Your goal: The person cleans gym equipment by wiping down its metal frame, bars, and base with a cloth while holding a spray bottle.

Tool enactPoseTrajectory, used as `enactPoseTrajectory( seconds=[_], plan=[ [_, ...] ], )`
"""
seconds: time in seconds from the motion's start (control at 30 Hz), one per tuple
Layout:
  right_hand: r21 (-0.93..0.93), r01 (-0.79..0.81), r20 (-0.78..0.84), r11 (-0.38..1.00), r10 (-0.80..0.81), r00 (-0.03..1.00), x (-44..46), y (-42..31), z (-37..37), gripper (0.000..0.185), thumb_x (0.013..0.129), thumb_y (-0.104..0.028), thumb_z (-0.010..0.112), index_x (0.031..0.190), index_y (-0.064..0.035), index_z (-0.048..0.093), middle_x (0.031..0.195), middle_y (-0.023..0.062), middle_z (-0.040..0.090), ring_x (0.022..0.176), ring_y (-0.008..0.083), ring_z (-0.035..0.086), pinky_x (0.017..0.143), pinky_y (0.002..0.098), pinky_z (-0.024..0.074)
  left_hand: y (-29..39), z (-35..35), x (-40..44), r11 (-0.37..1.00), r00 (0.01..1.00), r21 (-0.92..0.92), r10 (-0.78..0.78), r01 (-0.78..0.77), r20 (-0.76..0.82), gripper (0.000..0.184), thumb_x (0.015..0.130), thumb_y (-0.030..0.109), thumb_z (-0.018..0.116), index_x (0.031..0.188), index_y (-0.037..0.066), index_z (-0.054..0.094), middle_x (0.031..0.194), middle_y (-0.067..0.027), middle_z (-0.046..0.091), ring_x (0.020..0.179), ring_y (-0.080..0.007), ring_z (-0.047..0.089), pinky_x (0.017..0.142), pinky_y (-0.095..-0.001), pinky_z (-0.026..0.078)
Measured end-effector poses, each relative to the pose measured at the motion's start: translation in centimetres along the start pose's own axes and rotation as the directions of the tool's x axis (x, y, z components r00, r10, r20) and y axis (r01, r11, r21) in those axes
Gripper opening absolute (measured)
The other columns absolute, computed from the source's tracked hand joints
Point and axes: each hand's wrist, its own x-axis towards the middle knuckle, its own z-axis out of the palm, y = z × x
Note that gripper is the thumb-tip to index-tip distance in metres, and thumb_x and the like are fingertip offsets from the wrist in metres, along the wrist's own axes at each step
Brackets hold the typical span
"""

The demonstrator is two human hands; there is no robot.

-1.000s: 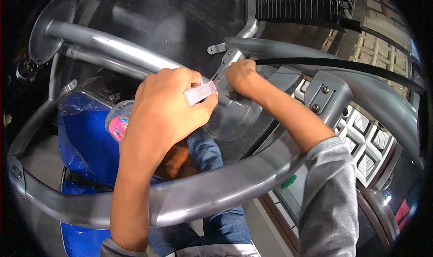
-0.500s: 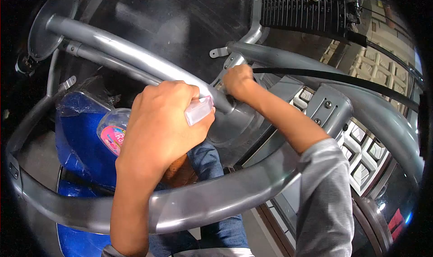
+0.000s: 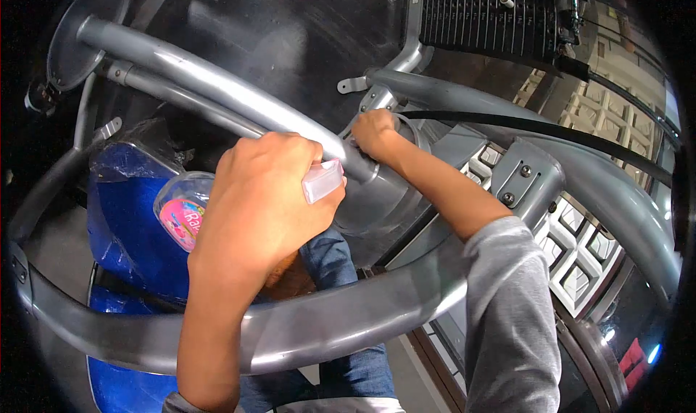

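My left hand [image 3: 264, 199] is wrapped round a clear plastic bottle, its pale cap [image 3: 323, 181] showing between thumb and fingers. The bottle's body, with a pink label [image 3: 181, 221], sticks out to the left behind the hand. My right hand [image 3: 375, 132] is closed at the lower end of the thick silver tube [image 3: 210, 83], beside a small bracket with bolts [image 3: 377, 100]. Whatever its fingers hold is hidden. A round plate [image 3: 388, 195] lies under the tube's end, just below my right hand.
A curved silver frame bar [image 3: 348, 315] crosses in front of my body. A slotted bracket [image 3: 523, 185] stands at the right, near a black cable [image 3: 536, 129]. Blue plastic-wrapped seats [image 3: 134, 224] are at the left, and a weight stack [image 3: 482, 14] is at the top.
The view has shifted slightly. My right hand has moved a little down and left along the tube's end. My left hand still holds the bottle.
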Motion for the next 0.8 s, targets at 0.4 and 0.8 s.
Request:
enactPoseTrajectory(
  seconds=[0.4, 0.8],
  plan=[
    [0.104, 0.103, 0.271, 0.989, -0.127, 0.954, -11.1, -4.2, -4.9, 0.019, 0.079, -0.018, 0.07, 0.096, -0.0113, 0.075, 0.103, 0.0097, 0.073, 0.097, 0.0248, 0.071, 0.079, 0.0352, 0.0577, 0.6, -1.1, 0.6, 0.99, 0.987, -0.043, -0.132, 0.136, 0.09, 0.026, 0.077, 0.027, 0.072, 0.07, 0.003, 0.066, 0.073, -0.0206, 0.064, 0.076, -0.0404, 0.064, 0.071, -0.0477, 0.05],
    [0.196, 0.031, 0.252, 0.98, -0.081, 0.964, 2.4, -15.5, 5.0, 0.018, 0.08, -0.022, 0.071, 0.095, -0.0129, 0.075, 0.095, -0.0005, 0.073, 0.081, 0.018, 0.071, 0.046, 0.0374, 0.0537, 0.2, -1.3, 0.5, 0.99, 0.99, -0.056, -0.125, 0.129, 0.07, 0.027, 0.077, 0.029, 0.073, 0.077, 0.002, 0.069, 0.077, -0.0203, 0.066, 0.078, -0.0394, 0.065, 0.072, -0.0467, 0.051]
  ],
)
